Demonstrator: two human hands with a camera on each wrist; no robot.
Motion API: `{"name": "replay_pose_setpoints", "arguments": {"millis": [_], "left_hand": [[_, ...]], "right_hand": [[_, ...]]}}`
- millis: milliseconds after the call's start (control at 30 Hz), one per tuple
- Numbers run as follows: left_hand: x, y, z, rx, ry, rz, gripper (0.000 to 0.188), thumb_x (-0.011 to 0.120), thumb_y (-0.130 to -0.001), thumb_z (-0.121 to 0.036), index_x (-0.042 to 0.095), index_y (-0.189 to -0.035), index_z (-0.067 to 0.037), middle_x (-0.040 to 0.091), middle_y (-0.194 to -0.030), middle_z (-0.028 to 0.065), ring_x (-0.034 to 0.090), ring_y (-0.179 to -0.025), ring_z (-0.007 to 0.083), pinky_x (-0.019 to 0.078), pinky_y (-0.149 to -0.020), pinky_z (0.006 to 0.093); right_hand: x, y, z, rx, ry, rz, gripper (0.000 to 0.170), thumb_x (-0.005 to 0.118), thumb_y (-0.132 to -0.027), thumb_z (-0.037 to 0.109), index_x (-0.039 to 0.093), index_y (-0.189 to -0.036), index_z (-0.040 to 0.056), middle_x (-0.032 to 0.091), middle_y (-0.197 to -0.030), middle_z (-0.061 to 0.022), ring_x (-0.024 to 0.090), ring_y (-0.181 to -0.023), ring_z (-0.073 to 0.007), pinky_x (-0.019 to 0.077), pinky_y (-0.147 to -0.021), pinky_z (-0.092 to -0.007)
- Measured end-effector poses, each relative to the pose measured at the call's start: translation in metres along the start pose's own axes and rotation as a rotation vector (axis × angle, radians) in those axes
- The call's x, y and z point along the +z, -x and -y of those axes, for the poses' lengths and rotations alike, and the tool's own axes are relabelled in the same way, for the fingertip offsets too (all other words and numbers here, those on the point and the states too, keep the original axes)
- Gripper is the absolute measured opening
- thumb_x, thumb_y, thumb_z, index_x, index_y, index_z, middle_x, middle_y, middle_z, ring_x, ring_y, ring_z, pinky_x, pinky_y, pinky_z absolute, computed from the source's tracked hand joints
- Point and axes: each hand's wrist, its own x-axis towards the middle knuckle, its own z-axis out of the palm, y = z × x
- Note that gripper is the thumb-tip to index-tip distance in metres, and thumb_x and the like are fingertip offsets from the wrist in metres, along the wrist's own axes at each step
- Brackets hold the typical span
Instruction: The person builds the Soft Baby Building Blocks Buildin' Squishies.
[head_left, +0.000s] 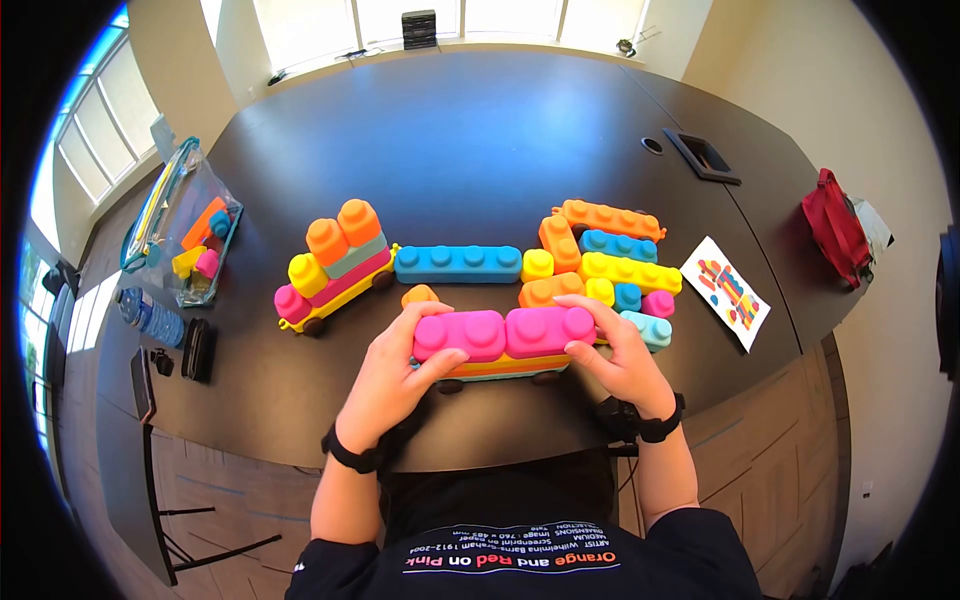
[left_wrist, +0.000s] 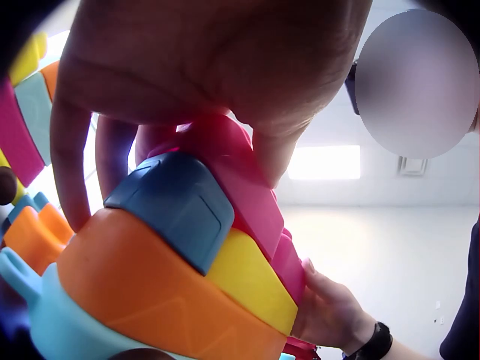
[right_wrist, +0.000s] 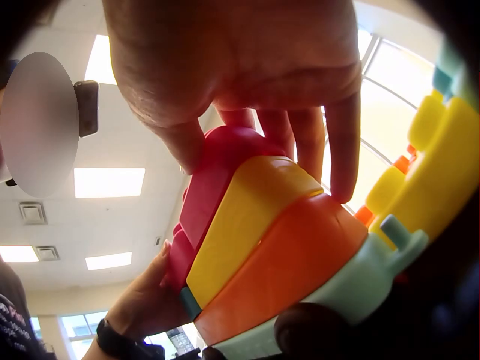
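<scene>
In the head view my left hand (head_left: pixel 385 368) grips the left end of a pair of pink building blocks (head_left: pixel 458 335). My right hand (head_left: pixel 628 362) holds their right end, thumb on the near side. These pink blocks top a stack on a light teal wheeled base (right_wrist: pixel 345 289). Between them, the right wrist view shows a yellow block (right_wrist: pixel 251 217) over a long orange block (right_wrist: pixel 292 255). A dark blue block (left_wrist: pixel 176 206) sits beside the yellow one under the left hand. Just beyond my left fingers lies a small orange block (head_left: pixel 420 294), partly hidden.
Left stands a wheeled block stack (head_left: pixel 345 280), its end meeting a long blue block (head_left: pixel 458 264). Loose blocks, including a long yellow one (head_left: pixel 630 271), lie right beside a picture card (head_left: pixel 727 292). A clear bag (head_left: pixel 170 225), water bottle (head_left: pixel 150 318) and black case (head_left: pixel 197 350) stand far left.
</scene>
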Motion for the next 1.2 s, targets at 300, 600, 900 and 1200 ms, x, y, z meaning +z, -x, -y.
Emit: {"name": "replay_pose_setpoints", "arguments": {"millis": [300, 600, 900, 1200], "left_hand": [[-0.044, -0.096, 0.024, 0.03, -0.279, 0.137, 0.036, 0.069, -0.104, -0.024, 0.064, -0.131, -0.001, 0.069, -0.129, 0.0137, 0.066, -0.122, 0.0258, 0.0509, -0.106, 0.039], [-0.03, -0.133, 0.082, 0.208, -0.856, 0.309, 0.051, 0.082, -0.082, -0.005, 0.06, -0.128, -0.004, 0.067, -0.115, 0.015, 0.063, -0.116, 0.0382, 0.0524, -0.1, 0.0479], [-0.053, -0.066, -0.034, 0.432, -0.418, -0.18, 0.048, 0.089, -0.082, -0.012, 0.066, -0.123, -0.005, 0.07, -0.113, 0.011, 0.067, -0.1, 0.0262, 0.0542, -0.088, 0.0355], [-0.021, -0.031, -0.024, 0.414, -0.024, -0.028, 0.043, 0.09, -0.082, -0.014, 0.068, -0.119, -0.007, 0.071, -0.112, 0.0087, 0.069, -0.1, 0.024, 0.0549, -0.088, 0.0349]], "right_hand": [[0.001, -0.001, -0.002, 0.012, -0.007, -0.004, 0.05, 0.075, -0.099, 0.019, 0.059, -0.144, 0.0043, 0.07, -0.132, -0.0176, 0.068, -0.12, -0.0313, 0.0527, -0.103, -0.0387], [0.001, 0.0, -0.001, 0.009, -0.008, -0.007, 0.05, 0.074, -0.099, 0.019, 0.058, -0.144, 0.0039, 0.07, -0.131, -0.0175, 0.068, -0.119, -0.0316, 0.0521, -0.104, -0.0386], [0.001, -0.001, -0.003, -0.012, 0.014, -0.001, 0.051, 0.074, -0.099, 0.018, 0.058, -0.144, 0.0033, 0.07, -0.13, -0.0173, 0.068, -0.118, -0.0316, 0.0525, -0.103, -0.0382], [0.001, 0.003, -0.012, 0.046, 0.006, 0.032, 0.052, 0.076, -0.097, 0.013, 0.056, -0.144, 0.0029, 0.07, -0.126, -0.015, 0.068, -0.115, -0.0258, 0.0542, -0.1, -0.0383]]}}
